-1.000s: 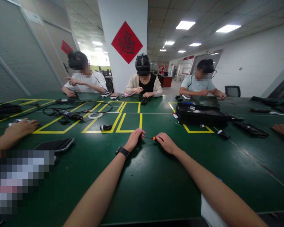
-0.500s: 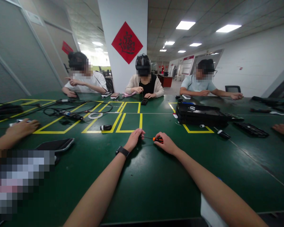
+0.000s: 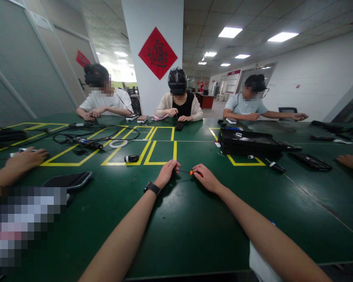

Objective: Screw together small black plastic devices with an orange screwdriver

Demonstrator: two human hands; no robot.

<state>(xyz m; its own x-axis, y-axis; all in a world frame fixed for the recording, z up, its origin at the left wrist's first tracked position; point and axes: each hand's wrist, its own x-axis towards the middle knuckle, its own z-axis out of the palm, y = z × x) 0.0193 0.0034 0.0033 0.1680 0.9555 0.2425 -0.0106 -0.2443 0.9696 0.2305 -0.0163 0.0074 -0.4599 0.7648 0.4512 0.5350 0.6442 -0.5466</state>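
An orange-and-black screwdriver lies level across the gap between my hands, its thin dark shaft pointing left. My right hand is closed round the handle and hides most of it, leaving the orange collar in view. At the shaft's tip is my left hand, its fingers pressed together; whatever they hold there is too small to make out. A black watch is on my left wrist. Both hands are low over the green table.
A black open case stands right of centre, with a black device beyond it. Cables and a small black cylinder lie at the left. Across the table sit several people; another person's hand rests at the far left.
My right hand's fingers have shifted on the screwdriver handle and now cover more of it. My left hand has barely moved. The person at the back right has stretched an arm further right.
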